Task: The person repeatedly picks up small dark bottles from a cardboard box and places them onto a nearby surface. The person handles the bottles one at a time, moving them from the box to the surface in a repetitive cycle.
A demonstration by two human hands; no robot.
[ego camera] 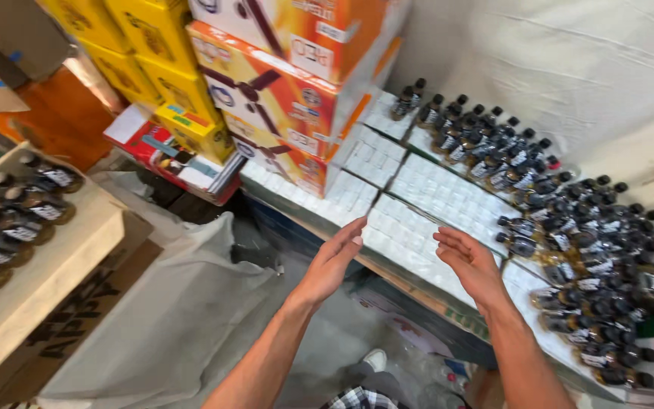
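Note:
My left hand (332,261) and my right hand (469,263) are both stretched forward with flat, spread fingers, palms facing each other, holding nothing. They hover just in front of a tray of small white boxes (406,231) on a low platform. To the right of the hands, several dark bottles with black caps and white labels (585,250) lie in a long heap on top of more white-box trays.
Orange cartons printed with ceiling fans (281,91) and yellow cartons (153,45) are stacked behind the trays. At left, a cardboard box (46,265) holds more dark bottles (16,220). A white sack (168,303) lies below it. A white wall (569,60) stands behind.

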